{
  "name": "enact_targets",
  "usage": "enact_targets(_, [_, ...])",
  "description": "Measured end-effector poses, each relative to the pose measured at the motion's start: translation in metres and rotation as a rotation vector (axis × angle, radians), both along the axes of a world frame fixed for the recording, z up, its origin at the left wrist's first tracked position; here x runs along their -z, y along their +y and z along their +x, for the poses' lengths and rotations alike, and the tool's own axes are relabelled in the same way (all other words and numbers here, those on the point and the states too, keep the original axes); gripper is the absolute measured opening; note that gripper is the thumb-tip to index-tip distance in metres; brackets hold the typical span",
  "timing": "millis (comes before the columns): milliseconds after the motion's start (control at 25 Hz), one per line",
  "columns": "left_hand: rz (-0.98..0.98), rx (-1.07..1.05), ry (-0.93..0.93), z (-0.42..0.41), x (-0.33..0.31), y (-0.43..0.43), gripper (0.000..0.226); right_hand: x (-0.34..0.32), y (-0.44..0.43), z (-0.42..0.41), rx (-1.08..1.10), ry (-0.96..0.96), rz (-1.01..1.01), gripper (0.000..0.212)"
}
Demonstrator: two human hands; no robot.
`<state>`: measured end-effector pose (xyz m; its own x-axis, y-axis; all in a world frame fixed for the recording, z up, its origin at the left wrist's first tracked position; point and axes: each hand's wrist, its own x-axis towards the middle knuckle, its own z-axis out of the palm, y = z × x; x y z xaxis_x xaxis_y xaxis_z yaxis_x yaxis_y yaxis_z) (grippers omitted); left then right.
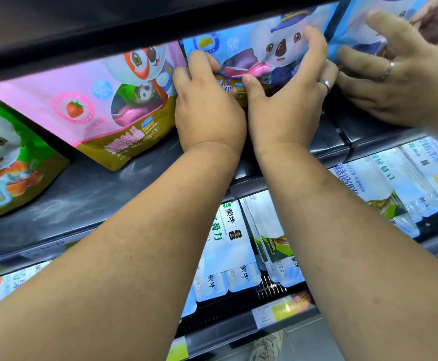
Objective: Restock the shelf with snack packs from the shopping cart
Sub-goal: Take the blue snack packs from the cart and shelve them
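A blue snack pack (241,45) with a cartoon koala stands on the dark shelf (87,194), just under the shelf above. My left hand (207,110) grips its lower left edge with the fingers curled over the front. My right hand (288,102), a ring on one finger, holds its right side, thumb pressed on the front and fingers wrapped round the edge. A pink strawberry pack (95,100) stands right beside it on the left. Further left is a green pack (6,157). The shopping cart is out of sight.
The black edge of the upper shelf (108,32) hangs low over the packs. At the far right, what looks like a mirrored hand (400,74) and a second blue pack appear. White and blue milk packs (228,243) fill the lower shelf, with price tags (278,311) along its front.
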<state>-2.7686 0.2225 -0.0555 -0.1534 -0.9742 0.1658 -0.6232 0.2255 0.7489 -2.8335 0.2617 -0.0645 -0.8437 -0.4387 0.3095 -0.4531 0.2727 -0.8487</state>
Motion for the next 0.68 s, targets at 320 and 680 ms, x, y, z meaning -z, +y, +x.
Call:
enact_targets(320, [-0.035,0.075,0.077,0.026,0.002,0.020,0.030,0.001,0.018,0.003,-0.044,-0.125,-0.082,0.070])
enact_targets(680, [-0.110,-0.017,0.103,0.085,0.004,0.027,0.023,0.000,0.025,0.046,-0.160,-0.087,-0.097,0.043])
